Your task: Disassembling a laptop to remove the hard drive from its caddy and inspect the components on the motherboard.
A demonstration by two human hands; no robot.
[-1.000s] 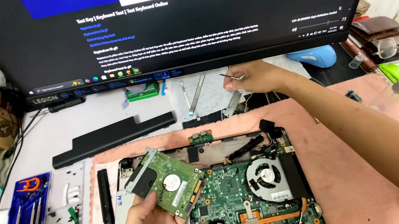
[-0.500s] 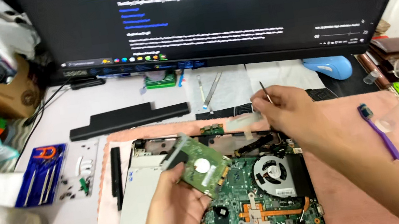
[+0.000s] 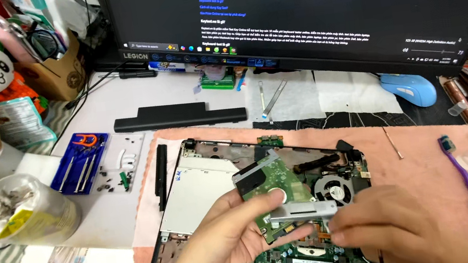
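Note:
My left hand (image 3: 222, 244) holds a small hard drive (image 3: 272, 190) with its green circuit board facing up, over an opened laptop (image 3: 216, 176). My right hand (image 3: 391, 225) pinches the silver metal bracket (image 3: 301, 210) along the drive's near edge. The laptop lies on a pink cloth (image 3: 425, 166), its green mainboard and round fan (image 3: 330, 188) exposed. A thin screwdriver (image 3: 393, 142) lies on the cloth to the right of the laptop.
A long black battery (image 3: 179, 116) lies behind the laptop. At left are a blue tool case (image 3: 78, 164), loose screws on white paper, and a plastic cup of rubbish (image 3: 21, 210). A monitor (image 3: 302, 8), blue mouse (image 3: 409, 88) and purple toothbrush (image 3: 461, 165) are nearby.
My right hand has left the screwdriver on the cloth and come down to the drive, gripping its bracket. The view has swung left and closer.

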